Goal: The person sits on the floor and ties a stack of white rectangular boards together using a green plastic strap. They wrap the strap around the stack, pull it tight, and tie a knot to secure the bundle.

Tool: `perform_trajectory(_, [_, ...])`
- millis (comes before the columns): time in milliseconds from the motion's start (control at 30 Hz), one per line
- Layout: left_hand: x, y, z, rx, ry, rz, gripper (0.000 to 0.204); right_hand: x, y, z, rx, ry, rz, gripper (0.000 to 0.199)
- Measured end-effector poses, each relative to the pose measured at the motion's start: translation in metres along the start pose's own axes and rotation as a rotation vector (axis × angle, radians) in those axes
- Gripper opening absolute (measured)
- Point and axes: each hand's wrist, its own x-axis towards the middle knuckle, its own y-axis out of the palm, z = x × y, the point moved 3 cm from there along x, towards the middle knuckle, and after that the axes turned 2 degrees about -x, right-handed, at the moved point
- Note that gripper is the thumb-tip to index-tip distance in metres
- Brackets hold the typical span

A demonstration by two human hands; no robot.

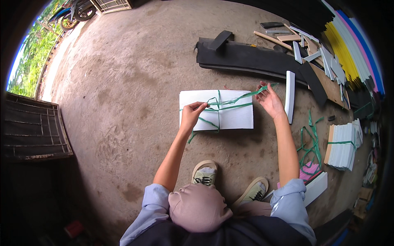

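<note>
In front of me on the floor lies a stack of white ridged sheets [236,119]. Green plastic twine [230,107] runs around it lengthwise and crosswise, crossing near the middle. My left hand [193,114] pinches the twine just left of that crossing, over the stack. Off the stack's right end, my right hand [270,100] is raised with its fingers partly spread. A loose length of twine stretches from the crossing up to its fingertips and passes between thumb and fingers. A short twine end hangs past the stack's near left edge.
To the right are a tangle of green twine [310,143] and a tied bundle of pale strips [343,144]. A white strip [289,97] lies beyond my right hand. Long black slabs [246,58] and scattered offcuts [324,57] cover the far right. My shoes [204,174] stand near the stack.
</note>
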Motion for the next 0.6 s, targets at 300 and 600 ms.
perform_trajectory(300, [0.001, 0.014, -0.011, 0.064, 0.057, -0.016, 0.024, -0.024, 0.037, -0.023, -1.263, -0.744, -0.087, 0.070])
perform_trajectory(600, [0.008, -0.005, -0.016, 0.596, 0.576, -0.297, 0.031, -0.030, 0.094, -0.056, -1.133, -0.402, 0.273, 0.017])
